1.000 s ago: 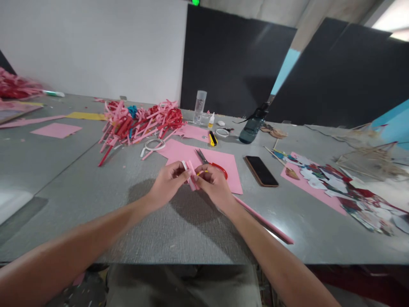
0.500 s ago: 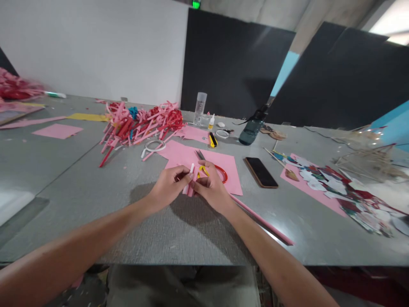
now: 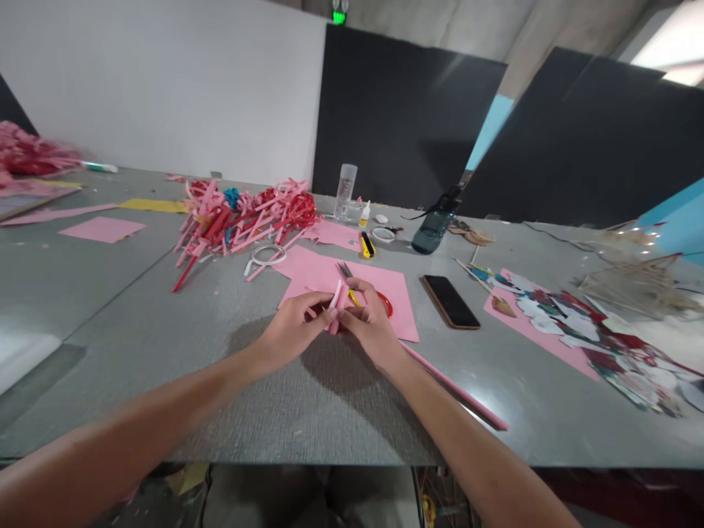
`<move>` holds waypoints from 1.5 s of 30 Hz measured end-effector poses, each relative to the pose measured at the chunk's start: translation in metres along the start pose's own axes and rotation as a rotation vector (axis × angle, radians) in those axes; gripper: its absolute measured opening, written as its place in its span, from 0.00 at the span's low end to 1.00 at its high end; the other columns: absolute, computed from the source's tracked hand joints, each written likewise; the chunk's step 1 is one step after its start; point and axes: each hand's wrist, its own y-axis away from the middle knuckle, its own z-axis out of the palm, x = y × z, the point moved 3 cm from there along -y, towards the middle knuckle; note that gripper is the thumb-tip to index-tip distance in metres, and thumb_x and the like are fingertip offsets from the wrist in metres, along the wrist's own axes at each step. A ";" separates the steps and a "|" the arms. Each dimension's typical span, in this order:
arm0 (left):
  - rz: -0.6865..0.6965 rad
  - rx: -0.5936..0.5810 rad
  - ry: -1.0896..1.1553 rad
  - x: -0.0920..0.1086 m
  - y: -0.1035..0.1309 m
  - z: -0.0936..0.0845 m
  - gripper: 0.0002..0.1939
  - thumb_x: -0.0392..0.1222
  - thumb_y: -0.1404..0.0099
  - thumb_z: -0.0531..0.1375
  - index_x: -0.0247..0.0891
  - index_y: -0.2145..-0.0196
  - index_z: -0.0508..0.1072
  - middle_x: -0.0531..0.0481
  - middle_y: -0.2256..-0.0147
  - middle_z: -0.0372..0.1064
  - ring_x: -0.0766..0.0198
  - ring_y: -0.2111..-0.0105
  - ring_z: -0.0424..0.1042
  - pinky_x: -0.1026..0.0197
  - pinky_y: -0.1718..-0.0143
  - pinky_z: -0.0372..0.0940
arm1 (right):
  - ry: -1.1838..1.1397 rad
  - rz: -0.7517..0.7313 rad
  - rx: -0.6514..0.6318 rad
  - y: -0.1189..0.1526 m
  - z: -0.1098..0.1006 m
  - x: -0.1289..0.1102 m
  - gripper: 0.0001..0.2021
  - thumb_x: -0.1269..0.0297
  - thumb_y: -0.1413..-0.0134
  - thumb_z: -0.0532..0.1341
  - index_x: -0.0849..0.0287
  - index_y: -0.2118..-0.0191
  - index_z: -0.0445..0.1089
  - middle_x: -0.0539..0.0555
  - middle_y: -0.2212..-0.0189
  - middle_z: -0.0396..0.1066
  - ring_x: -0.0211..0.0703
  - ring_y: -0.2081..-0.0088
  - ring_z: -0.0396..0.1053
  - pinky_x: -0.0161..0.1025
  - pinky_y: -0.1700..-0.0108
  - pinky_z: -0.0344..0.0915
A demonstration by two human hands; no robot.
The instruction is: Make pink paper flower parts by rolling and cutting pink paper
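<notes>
Between my two hands, just above the table's near half, is a small folded strip of pink paper (image 3: 342,295) with a pale edge. My left hand (image 3: 301,320) pinches it from the left, thumb on the near side. From the right, my right hand (image 3: 367,323) grips the same strip, its thumb close to the left thumb. Behind the right fingers lie scissors (image 3: 386,303) with red and yellow handles, partly hidden, on a pink paper sheet (image 3: 405,304). A long thin pink rolled stick (image 3: 459,390) rests under my right forearm.
Left of centre sits a heap of pink and red paper strips (image 3: 242,213), with a white ring (image 3: 268,254) before it. A yellow cutter (image 3: 367,245), glue bottle (image 3: 365,214) and dark bottle (image 3: 434,229) stand or lie farther back. To the right are a phone (image 3: 451,301) and paper scraps (image 3: 577,315).
The pink strip has tilted and turned to the right between my fingers. Both hands have drawn slightly closer together, and the view has shifted a little.
</notes>
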 end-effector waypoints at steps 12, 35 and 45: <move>0.025 0.015 -0.098 0.000 0.003 0.003 0.20 0.51 0.34 0.62 0.41 0.47 0.71 0.45 0.53 0.73 0.60 0.60 0.71 0.58 0.57 0.66 | -0.057 0.040 0.151 -0.001 -0.006 -0.001 0.26 0.60 0.50 0.67 0.49 0.47 0.57 0.45 0.73 0.71 0.42 0.72 0.72 0.40 0.66 0.71; -0.020 0.050 0.034 -0.010 -0.001 -0.003 0.18 0.55 0.36 0.63 0.40 0.56 0.76 0.48 0.62 0.76 0.62 0.64 0.73 0.62 0.63 0.67 | -0.263 0.160 0.222 -0.002 -0.008 0.011 0.27 0.59 0.54 0.72 0.52 0.52 0.60 0.47 0.72 0.74 0.40 0.73 0.75 0.38 0.67 0.73; -0.031 0.114 0.162 -0.018 -0.005 -0.007 0.15 0.53 0.40 0.67 0.39 0.62 0.79 0.49 0.65 0.77 0.63 0.66 0.74 0.63 0.64 0.67 | -0.326 0.088 0.283 -0.004 -0.017 0.008 0.16 0.62 0.59 0.74 0.58 0.63 0.73 0.51 0.69 0.76 0.40 0.66 0.74 0.39 0.60 0.72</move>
